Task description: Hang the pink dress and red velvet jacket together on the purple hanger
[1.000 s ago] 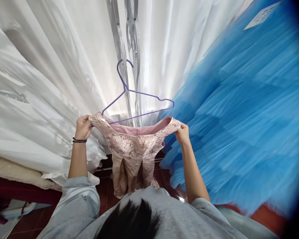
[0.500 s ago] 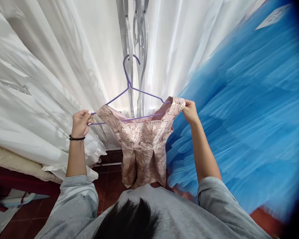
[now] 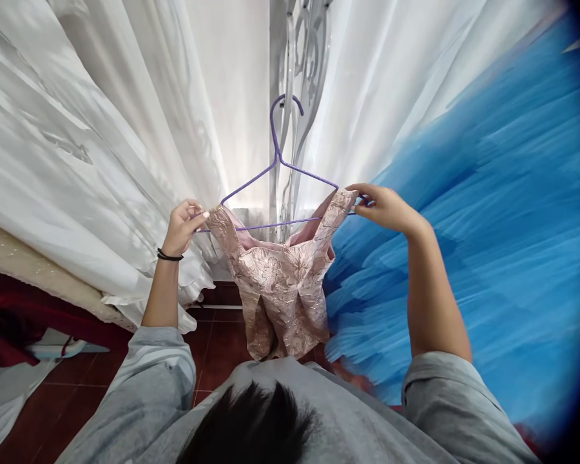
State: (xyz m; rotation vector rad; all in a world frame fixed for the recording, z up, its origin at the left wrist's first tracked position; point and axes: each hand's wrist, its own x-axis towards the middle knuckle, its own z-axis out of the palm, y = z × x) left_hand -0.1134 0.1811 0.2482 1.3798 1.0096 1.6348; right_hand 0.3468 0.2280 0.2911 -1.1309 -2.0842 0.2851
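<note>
A pink brocade dress (image 3: 285,277) with a metallic floral pattern hangs in front of me on a purple hanger (image 3: 251,180). Both shoulder straps lie over the hanger's arms. With its fingers closed, my left hand (image 3: 182,227) pinches the left end of the hanger, close against the left strap. At the other side, my right hand (image 3: 384,206) is closed around the hanger's right end, which pokes out past the right strap; its fingertips touch that strap. The hanger's hook points up, in front of a grey metal frame; whether it touches the frame I cannot tell.
White curtains (image 3: 140,129) fall behind and to the left. The ornate metal frame (image 3: 314,71) stands upright behind the hanger. A ruffled blue tulle gown (image 3: 464,258) fills the right side. Dark red floor tiles (image 3: 222,348) and a beige sparkly fabric (image 3: 43,270) show below.
My right hand has shifted from gripping the right strap to the hanger's end, which now sticks out beyond it. The left strap sits closer to my left hand. The view has swung slightly left.
</note>
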